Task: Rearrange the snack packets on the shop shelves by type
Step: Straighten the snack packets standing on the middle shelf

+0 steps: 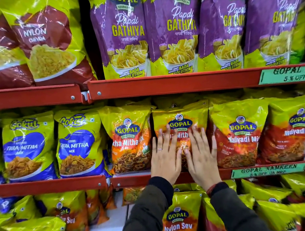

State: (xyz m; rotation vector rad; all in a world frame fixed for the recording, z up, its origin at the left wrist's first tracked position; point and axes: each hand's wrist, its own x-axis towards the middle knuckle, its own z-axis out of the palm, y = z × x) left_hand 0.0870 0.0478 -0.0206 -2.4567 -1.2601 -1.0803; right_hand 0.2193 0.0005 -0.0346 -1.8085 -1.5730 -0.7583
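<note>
Both hands, left (pixel 164 157) & right (pixel 201 157), lie flat w/ fingers spread, pinching nothing, on the orange Tikha Mitha packet (pixel 180 120) on the middle shelf (pixel 131 180), so push it back gently & keep it upright beside its twin packet (pixel 129 139).

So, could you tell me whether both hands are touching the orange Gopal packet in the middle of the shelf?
Touching. The head view shows the left hand and right hand laid flat, fingers spread, against the orange Gopal packet.
</note>
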